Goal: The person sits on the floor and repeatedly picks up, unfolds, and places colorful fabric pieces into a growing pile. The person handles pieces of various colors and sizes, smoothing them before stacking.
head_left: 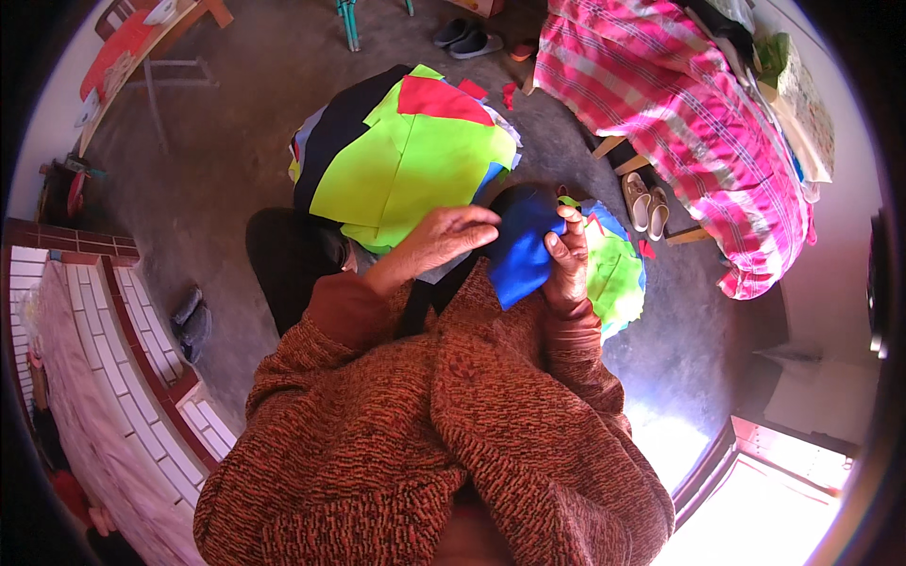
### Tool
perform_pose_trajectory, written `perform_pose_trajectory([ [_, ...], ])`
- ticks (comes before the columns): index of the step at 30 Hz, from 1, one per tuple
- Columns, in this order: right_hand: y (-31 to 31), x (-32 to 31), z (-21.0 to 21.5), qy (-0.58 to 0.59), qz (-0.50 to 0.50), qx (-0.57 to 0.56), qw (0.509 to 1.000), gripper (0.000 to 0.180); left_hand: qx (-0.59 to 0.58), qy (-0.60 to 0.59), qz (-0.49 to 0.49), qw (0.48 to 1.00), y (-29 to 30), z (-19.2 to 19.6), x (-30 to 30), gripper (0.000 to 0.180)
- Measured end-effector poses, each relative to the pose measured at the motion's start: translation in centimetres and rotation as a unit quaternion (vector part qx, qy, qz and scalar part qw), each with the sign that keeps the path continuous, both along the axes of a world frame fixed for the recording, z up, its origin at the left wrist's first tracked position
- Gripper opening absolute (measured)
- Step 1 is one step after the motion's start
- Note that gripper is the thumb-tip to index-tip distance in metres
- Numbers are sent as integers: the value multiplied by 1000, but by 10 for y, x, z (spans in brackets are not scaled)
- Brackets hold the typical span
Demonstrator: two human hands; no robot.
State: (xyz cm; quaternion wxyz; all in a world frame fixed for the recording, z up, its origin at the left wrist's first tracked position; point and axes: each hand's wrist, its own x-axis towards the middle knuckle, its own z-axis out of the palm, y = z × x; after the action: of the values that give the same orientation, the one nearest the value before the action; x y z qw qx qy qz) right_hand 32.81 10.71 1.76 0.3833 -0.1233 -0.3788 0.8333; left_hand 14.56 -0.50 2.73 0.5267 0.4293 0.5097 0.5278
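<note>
My right hand (569, 262) grips a blue piece of cloth (522, 247) between thumb and fingers, in front of my chest. The cloth hangs with a pointed corner downward. My left hand (436, 243) reaches in from the left with its fingers stretched out, slightly apart, their tips at the cloth's left edge. Beyond my hands lies a large pile of fabric pieces (406, 170), lime green, red and dark navy. A smaller heap of lime green and blue pieces (613, 278) sits to the right, partly hidden by my right hand.
A bed or bench with a pink plaid cover (661, 123) stands at the far right, pale shoes (645, 205) beside it. Dark slippers (468, 40) and red scraps (509, 95) lie on the grey floor (217, 123). White tiled brickwork (127, 368) is at the left.
</note>
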Motion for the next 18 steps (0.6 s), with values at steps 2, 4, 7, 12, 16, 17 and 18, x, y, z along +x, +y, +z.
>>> perform_pose_trajectory([
  [2,-7,-4,9,-4,-6,3,1000,39,-53,38,-37,997,1,-20,7,41],
  [4,-11,-9,14,-6,-22,25,999,40,-119,-13,-78,990,-5,-7,8,46],
  [7,-16,-12,24,11,-19,52,998,34,-174,-134,-4,976,-10,-27,16,48],
  [12,-29,-12,43,-46,-20,96,994,29,-54,-217,-30,974,-11,-14,18,41],
  [16,-30,-18,43,-84,-49,97,991,36,32,-159,46,986,-15,8,14,44],
  [17,-28,-19,39,-107,-71,108,986,35,75,-130,84,985,-16,17,14,46],
  [18,-24,-18,30,-118,-79,111,984,34,118,-99,119,981,-17,26,13,49],
])
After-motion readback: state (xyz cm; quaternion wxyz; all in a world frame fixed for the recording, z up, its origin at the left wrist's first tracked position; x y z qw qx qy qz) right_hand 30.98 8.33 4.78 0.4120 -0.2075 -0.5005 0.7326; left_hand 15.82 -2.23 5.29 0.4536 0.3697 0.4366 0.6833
